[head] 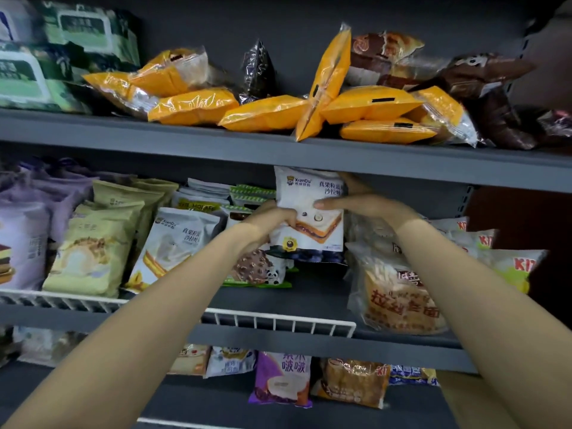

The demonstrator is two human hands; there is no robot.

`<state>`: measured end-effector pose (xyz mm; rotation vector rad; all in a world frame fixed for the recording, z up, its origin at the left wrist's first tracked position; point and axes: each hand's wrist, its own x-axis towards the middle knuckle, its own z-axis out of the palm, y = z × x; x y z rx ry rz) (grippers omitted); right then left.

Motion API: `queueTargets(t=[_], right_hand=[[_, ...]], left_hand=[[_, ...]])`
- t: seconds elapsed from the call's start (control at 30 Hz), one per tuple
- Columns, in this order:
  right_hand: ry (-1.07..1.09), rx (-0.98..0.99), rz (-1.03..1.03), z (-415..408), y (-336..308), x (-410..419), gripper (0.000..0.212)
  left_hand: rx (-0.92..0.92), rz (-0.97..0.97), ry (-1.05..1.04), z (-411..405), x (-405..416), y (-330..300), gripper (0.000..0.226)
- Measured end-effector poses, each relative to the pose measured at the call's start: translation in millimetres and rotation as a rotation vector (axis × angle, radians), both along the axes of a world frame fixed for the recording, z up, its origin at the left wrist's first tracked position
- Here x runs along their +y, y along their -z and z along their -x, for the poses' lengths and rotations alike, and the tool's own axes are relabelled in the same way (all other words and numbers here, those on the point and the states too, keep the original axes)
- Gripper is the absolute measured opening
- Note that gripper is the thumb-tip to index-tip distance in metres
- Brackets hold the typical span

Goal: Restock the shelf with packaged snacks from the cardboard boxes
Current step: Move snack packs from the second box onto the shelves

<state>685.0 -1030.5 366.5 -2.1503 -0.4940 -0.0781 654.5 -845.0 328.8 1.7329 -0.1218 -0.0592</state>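
Two hands hold one white sandwich pack (311, 209) upright over the middle shelf (278, 335), its top edge just under the shelf above. The left hand (272, 219) grips the pack's left edge with curled fingers; the right hand (362, 205) clasps the right edge, thumb laid across the front. Below the pack lie a panda pack (260, 269) and a blue pack (322, 257). Left of them leans a second white pack (173, 243), then yellow-green packs (89, 252) and purple packs (21, 239) behind a white wire rail (278, 322). To the right sits a clear bread bag (399, 295). Orange packs (269, 113) are piled on the top shelf (185, 134), with brown packs (495, 97) at their right and green packs (46, 57) at far left. More snacks lie on the bottom shelf (192, 404).
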Motion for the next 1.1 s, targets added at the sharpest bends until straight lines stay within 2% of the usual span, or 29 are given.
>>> queueTargets(t=[0.07, 0.13, 0.23, 0.3, 0.37, 0.43, 0.53, 0.6, 0.73, 0.8, 0.87, 0.97, 1.03, 1.1], right_hand=[[-0.058, 0.07, -0.112, -1, -2, 1, 0.045], [-0.029, 0.089, -0.187, -4, 0, -1, 0.05], [0.21, 0.043, -0.316, -4, -1, -1, 0.053], [0.37, -0.034, -0.399, -7, -2, -4, 0.051], [0.421, -0.115, -0.349, -9, -2, -3, 0.048], [0.429, -0.151, -0.266, -11, 0, 1, 0.044], [0.464, -0.191, -0.03, -18, 6, 12, 0.037], [0.472, -0.204, 0.079, -23, 13, 20, 0.043], [0.48, -0.121, 0.157, -35, 23, 30, 0.06], [0.482, -0.097, 0.37, -42, 28, 32, 0.062], [0.511, -0.063, 0.693, -45, 37, 33, 0.071], [0.605, -0.187, 1.096, -43, 46, 37, 0.069], [0.577, -0.277, 1.22, -42, 48, 41, 0.062], [0.524, -0.29, 1.231, -42, 49, 45, 0.062]], left_hand=[[0.002, 0.02, 0.038, 0, -2, -2, 0.033], [-0.016, 0.033, 0.023, -6, -4, -2, 0.055], [-0.248, -0.095, -0.107, -13, -7, -7, 0.047], [-0.421, -0.37, -0.183, -17, -3, -9, 0.06], [-0.493, -0.834, -0.175, -15, 5, -9, 0.078], [-0.416, -1.212, -0.087, -13, 15, -5, 0.097], [-0.297, -1.45, 0.045, -15, 23, 6, 0.118], [-0.297, -1.514, 0.049, -19, 26, 12, 0.12], [-0.347, -1.531, 0.036, -20, 25, 15, 0.116], [-0.357, -1.533, 0.047, -20, 26, 14, 0.117], [-0.36, -1.529, 0.059, -19, 28, 15, 0.119], [-0.386, -1.522, 0.059, -21, 30, 16, 0.119], [-0.412, -1.509, 0.057, -21, 33, 16, 0.12], [-0.442, -1.477, 0.052, -19, 35, 17, 0.119]])
